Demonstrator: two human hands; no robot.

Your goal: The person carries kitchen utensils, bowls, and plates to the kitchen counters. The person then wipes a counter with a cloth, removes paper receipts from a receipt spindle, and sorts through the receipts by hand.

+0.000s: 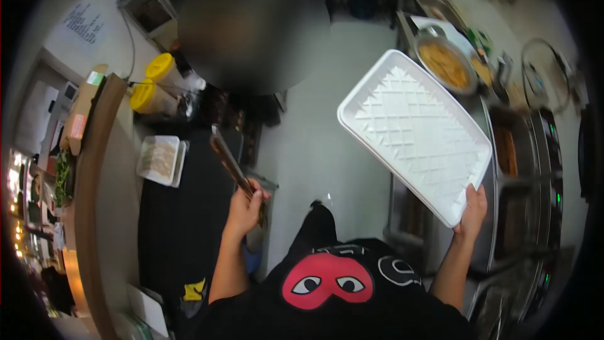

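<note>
My right hand (472,213) grips one corner of a white foam tray (415,138), fingers closed on its rim. The tray is bare inside, with a raised grid pattern, and its doubled rim looks like more than one tray stacked. In my left hand (247,209) is a thin, dark brown flat pack (230,158) with a glossy edge, seen nearly edge-on; its contents cannot be made out. Left of that hand, a wrapped white tray of pale food (160,159) lies on a black counter (179,220).
Yellow-lidded containers (160,66) stand at the back left. A metal bowl of yellowish food (444,62) sits beyond the foam tray. Steel food wells (513,151) line the right side. A wooden ledge (94,201) borders the left. A blurred patch covers the top middle.
</note>
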